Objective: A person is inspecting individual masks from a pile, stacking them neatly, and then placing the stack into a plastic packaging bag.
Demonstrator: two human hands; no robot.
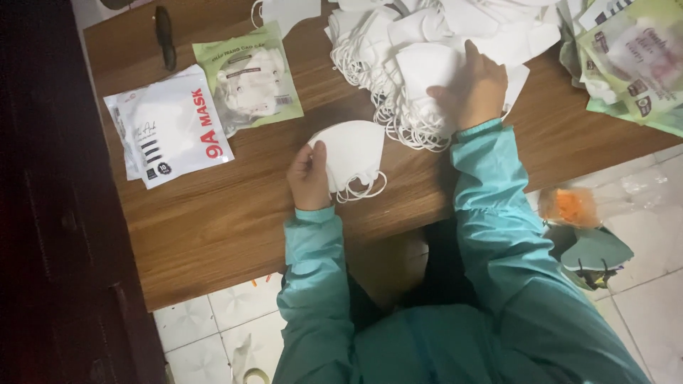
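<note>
On wooden table (pixel 213 227), left hand (pixel 308 178) grips 1 mask stack (pixel 352 153); right hand (pixel 478 89) pinches mask pile (pixel 427 43); 2 packets.

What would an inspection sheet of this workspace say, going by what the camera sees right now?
Surface: wooden table, bare near the front edge.
Job's things: small stack of white masks; big mask pile.
Clutter: white packet, green packet, packets at right, dark tool.
Hands: left hand grips the small stack; right hand rests on the pile.
Cables: nothing seen.
Surroundings: tiled floor, green sandal.
</note>
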